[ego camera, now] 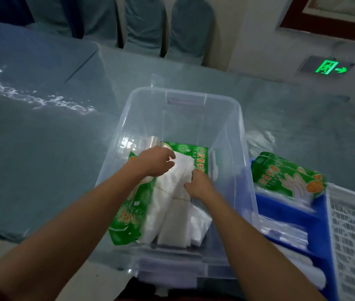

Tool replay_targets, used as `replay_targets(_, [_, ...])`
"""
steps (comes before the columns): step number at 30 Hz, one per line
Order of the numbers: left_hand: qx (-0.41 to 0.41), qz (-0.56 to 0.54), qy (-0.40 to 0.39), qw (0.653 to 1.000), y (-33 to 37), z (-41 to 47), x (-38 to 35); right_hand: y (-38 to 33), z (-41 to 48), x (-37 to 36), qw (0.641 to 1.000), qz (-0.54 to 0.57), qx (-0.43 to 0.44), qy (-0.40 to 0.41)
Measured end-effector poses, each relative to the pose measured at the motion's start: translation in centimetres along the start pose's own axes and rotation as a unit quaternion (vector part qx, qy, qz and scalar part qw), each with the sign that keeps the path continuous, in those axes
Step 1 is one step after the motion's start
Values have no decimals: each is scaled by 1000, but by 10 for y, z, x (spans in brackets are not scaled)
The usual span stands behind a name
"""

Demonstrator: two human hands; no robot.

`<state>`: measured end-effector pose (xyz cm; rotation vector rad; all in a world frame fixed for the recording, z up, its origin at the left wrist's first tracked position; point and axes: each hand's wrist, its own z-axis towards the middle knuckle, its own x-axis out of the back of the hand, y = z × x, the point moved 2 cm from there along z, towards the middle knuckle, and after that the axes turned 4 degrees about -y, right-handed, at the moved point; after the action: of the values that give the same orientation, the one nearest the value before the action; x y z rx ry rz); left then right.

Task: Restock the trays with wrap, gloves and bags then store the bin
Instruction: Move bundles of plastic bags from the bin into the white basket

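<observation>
Clear plastic bin (226, 118) on blue-covered table (41, 137), both arms reaching inside. Left hand (153, 160) fingers loosely curled, resting over white bag bundle (172, 213); grip unclear. Right hand (199, 184) pinches same bundle at right edge. Green glove packs (126, 216) lie beneath, wrap roll (153, 142) at far end. Right of bin: blue tray (291, 211) holding another glove pack (289, 177), white slotted tray (350, 235) beyond.

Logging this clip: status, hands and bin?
Both hands in clear bin. Right hand gripping white bags; left hand open above. Nothing blocking.
</observation>
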<state>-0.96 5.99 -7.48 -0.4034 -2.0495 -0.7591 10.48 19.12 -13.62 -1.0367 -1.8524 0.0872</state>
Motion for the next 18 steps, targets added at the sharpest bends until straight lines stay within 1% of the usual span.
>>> replay_targets(2, [-2,4,-21,1000,-4,3,-5,7,3,0,998,48,-32,6])
replay_targets(4, [-13,14,-46,999,-5,2,-13,13,8,-6,996,73,-55,-2])
replay_targets(6, [-25,24,-66,997,-5,1,-19,16,15,-15,993,99,-54,-22])
replay_targets(9, [-28,30,-60,997,-9,2,-18,18,23,-26,989,139,-37,-38])
replay_targets(11, [-16,35,-54,998,-14,6,-16,17,23,-26,981,187,-42,-29])
replay_targets(14, [-5,42,-65,997,-17,10,-16,12,19,-21,965,252,-74,-23])
replay_targets(18, [9,40,-90,995,-19,12,-17,6,22,-24,953,285,-100,-39])
